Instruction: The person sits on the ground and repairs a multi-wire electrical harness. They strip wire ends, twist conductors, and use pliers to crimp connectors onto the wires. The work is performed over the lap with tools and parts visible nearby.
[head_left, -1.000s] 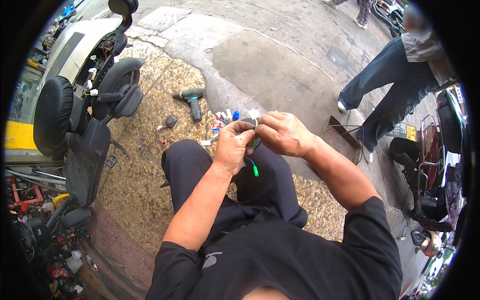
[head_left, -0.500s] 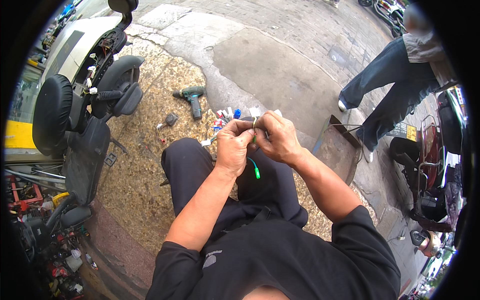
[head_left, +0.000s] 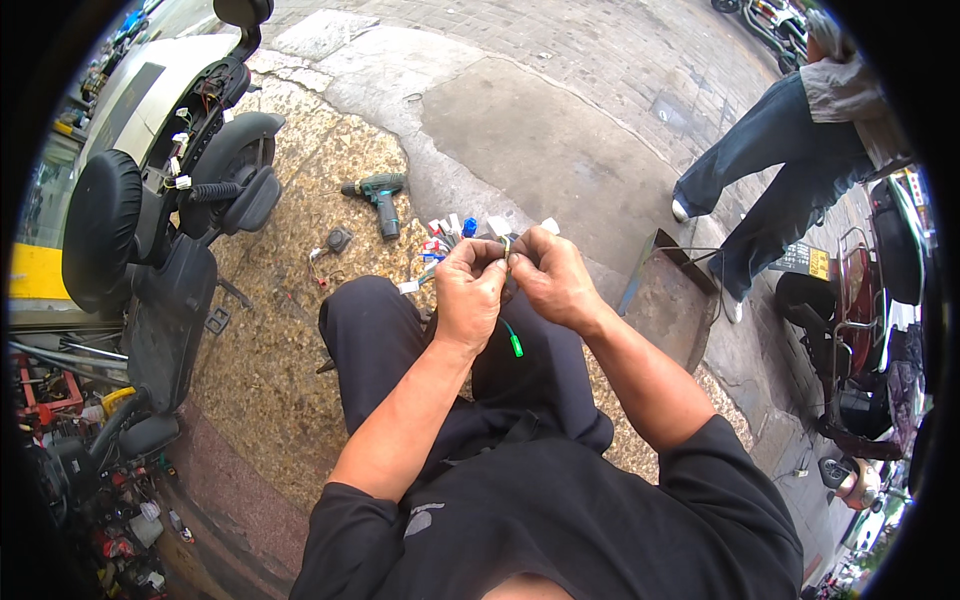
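Above my knees, my left hand (head_left: 467, 292) and my right hand (head_left: 549, 279) meet in a close pinch on thin wires. Both thumbs and forefingers press together, so the exact spot they hold is hidden. A green wire with a green connector (head_left: 516, 345) dangles below the hands, over my dark trousers. Just beyond my fingers is a bundle of wires with several white connectors (head_left: 499, 228) and a blue connector (head_left: 469, 228). One white connector (head_left: 409, 287) hangs by my left knee.
A teal and black cordless drill (head_left: 379, 201) lies on the pebbled ground, near a small black part with wires (head_left: 338, 240). An electric scooter (head_left: 175, 230) stands at left. At right are a metal dustpan-like tray (head_left: 672, 300), a standing person (head_left: 785, 160) and a red vehicle (head_left: 862, 320).
My right hand's fingers have shifted, its thumb now pressing near the left thumb. The green connector still dangles below. The view has shifted slightly.
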